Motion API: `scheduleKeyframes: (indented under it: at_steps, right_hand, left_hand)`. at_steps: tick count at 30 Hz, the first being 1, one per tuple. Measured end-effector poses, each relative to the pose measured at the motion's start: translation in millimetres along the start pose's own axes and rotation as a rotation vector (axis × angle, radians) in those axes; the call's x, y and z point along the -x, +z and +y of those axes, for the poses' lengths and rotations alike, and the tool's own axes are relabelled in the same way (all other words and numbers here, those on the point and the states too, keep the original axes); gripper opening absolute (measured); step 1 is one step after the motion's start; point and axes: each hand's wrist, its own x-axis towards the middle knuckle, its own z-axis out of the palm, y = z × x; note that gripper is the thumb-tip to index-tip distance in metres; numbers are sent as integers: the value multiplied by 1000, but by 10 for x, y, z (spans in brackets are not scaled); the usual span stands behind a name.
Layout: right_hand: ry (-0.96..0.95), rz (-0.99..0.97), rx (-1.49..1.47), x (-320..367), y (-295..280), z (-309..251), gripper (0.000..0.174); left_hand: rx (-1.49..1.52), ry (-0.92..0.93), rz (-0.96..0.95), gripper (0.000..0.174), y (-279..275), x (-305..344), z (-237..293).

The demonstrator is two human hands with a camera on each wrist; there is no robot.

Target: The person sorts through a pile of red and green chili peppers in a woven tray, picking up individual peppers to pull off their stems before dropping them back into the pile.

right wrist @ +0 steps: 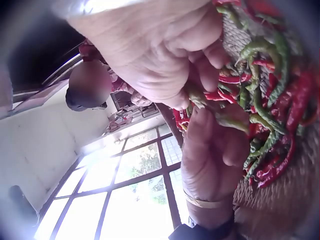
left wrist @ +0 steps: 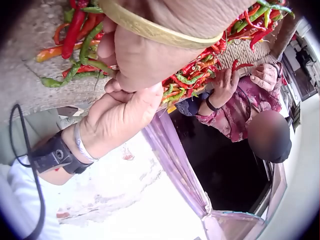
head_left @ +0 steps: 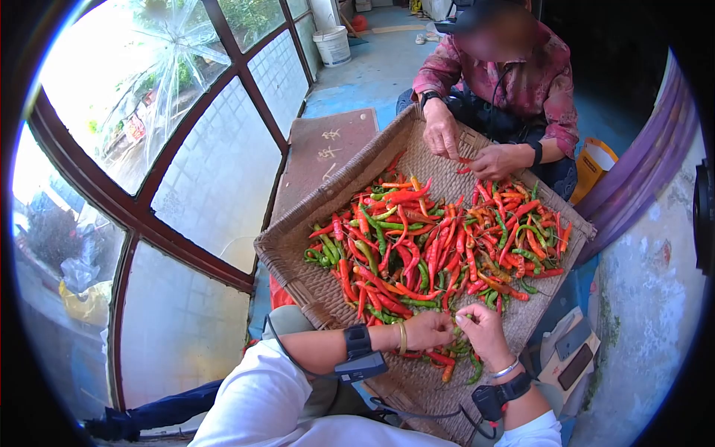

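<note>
My left hand [head_left: 428,330], with a gold bangle at its wrist, pinches a yellowish-green chili pepper [right wrist: 231,123] between thumb and curled fingers. At the pepper's other end, my right hand [head_left: 484,333] grips it with thumb and fingertips; a silver bracelet circles that wrist. Both hands meet low over the near part of a large woven basket [head_left: 309,294]. Red and green chili peppers [head_left: 417,257] spread over its bottom, several lying right under my fingers. In the left wrist view, my left palm hides part of the pepper.
Across the basket sits a person in a pink patterned top [head_left: 547,74], holding a red chili pepper [head_left: 464,165] in both hands. Two phones [head_left: 573,339] lie to the right. Framed windows [head_left: 201,164] line the left side, and a purple curtain [head_left: 633,175] hangs at right.
</note>
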Motion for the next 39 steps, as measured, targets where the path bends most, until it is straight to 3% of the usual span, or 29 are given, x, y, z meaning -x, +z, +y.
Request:
scheduleKeyframes:
  at_steps: [3, 5, 6, 9, 12, 14, 15, 16, 17, 18, 20, 22, 23, 25, 36, 39]
  right_hand:
    - [43, -71, 51, 0, -44, 5, 13]
    - [260, -142, -139, 8, -88, -38, 11]
    - [260, -142, -138, -9, -133, -75, 11]
    - [237, 85, -188, -156, -391, -97, 11]
    - [-53, 375, -751, -322, -655, -164, 21]
    - [-28, 611, -1009, -399, -773, -184, 26]
    - [26, 689, -1090, -445, -831, -84, 26]
    - [26, 689, -1091, -456, -786, -9, 26]
    - [114, 554, -987, -446, -711, 69, 26]
    - [199, 420, -880, -409, -619, 80, 26]
    - [184, 139, -539, -314, -378, 34, 24]
    - [19, -76, -12, -248, -155, 80, 19]
    - [-105, -87, 359, -173, -63, 7, 21]
    - [-156, -259, 571, -92, 46, 28, 23]
    - [-263, -343, 866, 54, 96, 93, 22]
    - [-268, -325, 819, 71, 86, 90, 23]
  left_hand:
    - [-117, 33, 72, 9, -13, 9, -14]
    - [-14, -8, -3, 8, -28, 29, 40]
    - [-14, -8, -3, 8, -11, 35, 60]
    - [87, 51, 72, 13, 17, 31, 76]
    - [31, 69, 134, 19, -46, -15, -85]
    - [-713, 511, 177, 22, -102, -34, -218]
    - [-714, 511, 177, 22, -80, 9, -159]
    - [-944, 434, 175, 22, -26, 78, -52]
    - [-1173, 350, 170, 22, 2, 113, 7]
    - [-1172, 351, 167, 22, -3, 102, -12]
    - [-1461, 302, 63, 23, -10, 76, -70]
    - [-1479, 288, 30, 23, -6, 85, -48]
    - [-1499, 273, -6, 23, -4, 92, -39]
    - [-1528, 227, -45, 23, -13, 60, -89]
    - [-1430, 176, 2, 17, 4, 27, -40]
    - [-1402, 31, 26, 18, 25, 88, 174]
